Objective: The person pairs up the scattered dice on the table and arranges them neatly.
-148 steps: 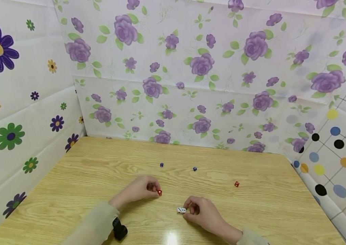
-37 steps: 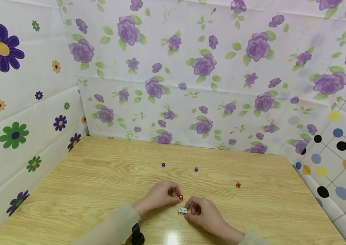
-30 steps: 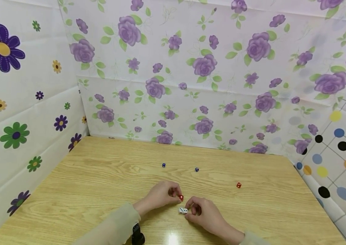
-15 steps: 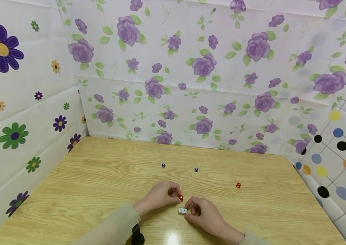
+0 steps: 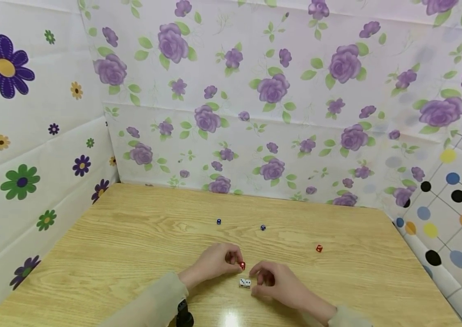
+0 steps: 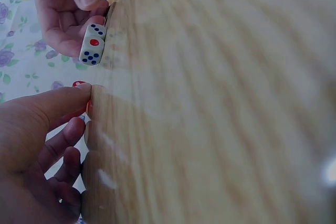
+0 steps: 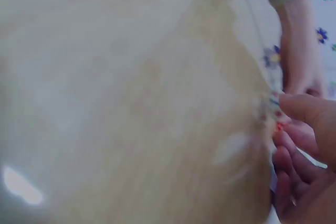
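My left hand (image 5: 216,261) pinches a red die (image 5: 242,265) between thumb and fingertips, low over the wooden table. In the left wrist view most of that red die (image 6: 79,83) is hidden behind the thumb. Just in front of it, two white dice (image 5: 242,283) sit side by side, touching, with red and blue pips showing in the left wrist view. My right hand (image 5: 280,282) is immediately right of the white pair, thumb and fingers loosely bent and parted with nothing between them. A small gap separates its fingertips from the pair in the head view.
Farther back on the wooden table (image 5: 145,227) lie two blue dice, one (image 5: 219,221) left of the other (image 5: 263,227). A second red die (image 5: 319,248) lies off to the right. Flowered cloth (image 5: 198,150) hangs behind the table, with patterned cloth along both sides.
My left hand has brought its red die rightward to behind the white pair and now stays there. My right hand has just released the white dice and drawn slightly right.
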Demonstrator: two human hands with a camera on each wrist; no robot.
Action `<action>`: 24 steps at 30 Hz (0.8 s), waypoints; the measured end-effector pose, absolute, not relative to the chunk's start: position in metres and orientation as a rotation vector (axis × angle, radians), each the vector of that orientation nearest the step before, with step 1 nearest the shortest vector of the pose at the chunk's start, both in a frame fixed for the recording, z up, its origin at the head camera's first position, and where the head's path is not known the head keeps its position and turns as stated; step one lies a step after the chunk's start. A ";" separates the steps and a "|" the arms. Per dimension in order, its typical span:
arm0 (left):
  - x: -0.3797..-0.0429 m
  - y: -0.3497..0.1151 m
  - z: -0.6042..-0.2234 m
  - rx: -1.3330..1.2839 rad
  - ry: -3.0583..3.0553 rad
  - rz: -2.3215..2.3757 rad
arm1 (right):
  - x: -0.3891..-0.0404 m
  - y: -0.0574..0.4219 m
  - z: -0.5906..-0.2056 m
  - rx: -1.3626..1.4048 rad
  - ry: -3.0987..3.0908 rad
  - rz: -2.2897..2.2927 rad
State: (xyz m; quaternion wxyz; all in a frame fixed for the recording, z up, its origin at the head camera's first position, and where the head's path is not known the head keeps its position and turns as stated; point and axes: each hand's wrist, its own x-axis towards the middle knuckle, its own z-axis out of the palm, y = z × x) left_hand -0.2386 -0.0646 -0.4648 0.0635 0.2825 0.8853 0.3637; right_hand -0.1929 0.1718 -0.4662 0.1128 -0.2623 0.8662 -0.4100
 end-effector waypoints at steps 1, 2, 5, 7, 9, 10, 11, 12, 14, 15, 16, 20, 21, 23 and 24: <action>-0.239 -0.065 -0.465 0.852 2.670 1.098 | -0.195 0.175 -0.464 -0.768 2.538 -1.204; -0.239 -0.065 -0.465 0.852 2.667 1.096 | -0.198 0.178 -0.461 -0.774 2.540 -1.207; -0.238 -0.064 -0.464 0.847 2.658 1.094 | -0.207 0.189 -0.451 -0.792 2.617 -1.194; -0.238 -0.064 -0.463 0.842 2.654 1.096 | -0.215 0.197 -0.446 -0.820 2.708 -1.189; -0.238 -0.064 -0.462 0.842 2.651 1.100 | -0.224 0.207 -0.441 -0.827 2.808 -1.187; -0.238 -0.064 -0.462 0.842 2.652 1.101 | -0.229 0.214 -0.440 -0.831 2.867 -1.183; -0.238 -0.064 -0.462 0.844 2.653 1.101 | -0.233 0.221 -0.439 -0.831 2.924 -1.177; -0.238 -0.064 -0.462 0.844 2.655 1.099 | -0.236 0.228 -0.438 -0.821 2.974 -1.167; -0.238 -0.064 -0.463 0.846 2.662 1.092 | -0.243 0.244 -0.437 -0.785 3.059 -1.148; -0.239 -0.064 -0.463 0.845 2.665 1.089 | -0.245 0.252 -0.437 -0.758 3.096 -1.132; -0.239 -0.064 -0.464 0.844 2.666 1.088 | -0.247 0.260 -0.437 -0.730 3.122 -1.114; -0.238 -0.064 -0.464 0.848 2.657 1.103 | -0.252 0.289 -0.440 -0.637 3.192 -1.026; -0.238 -0.065 -0.464 0.848 2.654 1.109 | -0.252 0.295 -0.442 -0.622 3.204 -1.004; -0.238 -0.065 -0.464 0.848 2.651 1.116 | -0.254 0.306 -0.445 -0.596 3.215 -0.971; -0.238 -0.065 -0.464 0.846 2.652 1.116 | -0.254 0.311 -0.447 -0.589 3.215 -0.956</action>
